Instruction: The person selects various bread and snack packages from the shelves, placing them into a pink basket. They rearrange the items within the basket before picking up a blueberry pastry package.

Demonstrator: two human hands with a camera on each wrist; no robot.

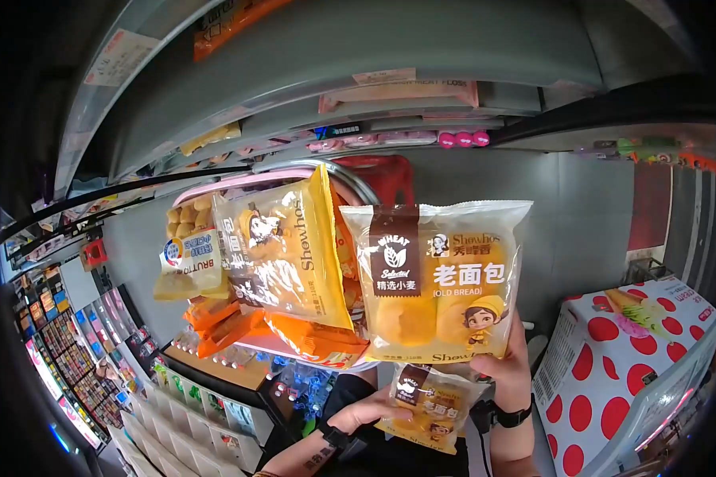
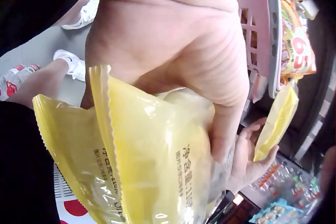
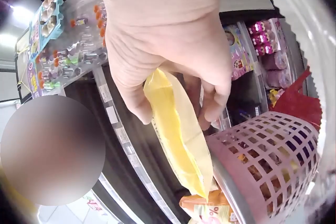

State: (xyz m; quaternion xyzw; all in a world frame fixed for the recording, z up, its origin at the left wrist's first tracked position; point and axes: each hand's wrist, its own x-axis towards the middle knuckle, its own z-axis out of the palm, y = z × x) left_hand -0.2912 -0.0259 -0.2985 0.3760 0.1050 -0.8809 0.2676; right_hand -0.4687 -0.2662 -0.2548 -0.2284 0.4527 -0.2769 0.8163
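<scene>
My right hand [image 1: 513, 362] grips the lower edge of a clear and yellow bread pack [image 1: 445, 274] labelled "Old Bread", its front facing up in the head view. Lower down, my left hand [image 1: 366, 415] holds more bread packs [image 1: 433, 409] of the same kind. In the left wrist view two yellow sealed ends [image 2: 147, 171] stand side by side under that hand. The right wrist view has thumb and fingers pinching the right-hand pack [image 3: 176, 129] edge-on. Beside it is a pink lattice basket [image 3: 223, 150] filled with another bread pack [image 1: 282, 246], a Brutto bag [image 1: 191, 258] and orange packets [image 1: 306, 334].
Grey store shelves [image 1: 374, 48] run across the far side. A white box with red dots [image 1: 589, 358] stands at the right. Pale slanted racks [image 1: 183, 429] fill the lower left. Behind the basket is a red object [image 1: 386, 179]. Another person's legs [image 2: 47, 85] show in the left wrist view.
</scene>
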